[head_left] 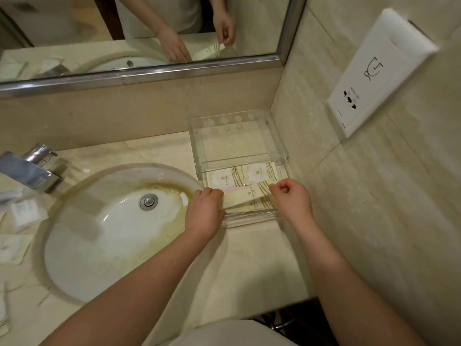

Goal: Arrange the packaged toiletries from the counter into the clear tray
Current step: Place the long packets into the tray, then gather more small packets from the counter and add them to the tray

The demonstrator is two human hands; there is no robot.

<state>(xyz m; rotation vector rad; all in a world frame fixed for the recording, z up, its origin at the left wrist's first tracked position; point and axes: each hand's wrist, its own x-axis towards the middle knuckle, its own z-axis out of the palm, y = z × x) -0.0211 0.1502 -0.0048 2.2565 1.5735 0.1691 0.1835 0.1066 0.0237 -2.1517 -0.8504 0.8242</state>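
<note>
A clear tray (pixel 279 146) stands in the counter's back right corner against the wall. Two cream packets with gold stripes (pixel 224 178) lie flat in its near half. A long cream packet (pixel 243 197) rests tilted over them, above another packet. My left hand (pixel 204 211) pinches the long packet's left end at the tray's left wall. My right hand (pixel 291 198) grips its right end with curled fingers. More white packets (pixel 22 213) lie on the counter left of the sink.
A round white sink (pixel 114 231) with a chrome drain fills the middle of the counter, a chrome tap (pixel 32 168) at its back left. A mirror runs along the back wall. A white socket plate (pixel 374 78) sits on the right wall.
</note>
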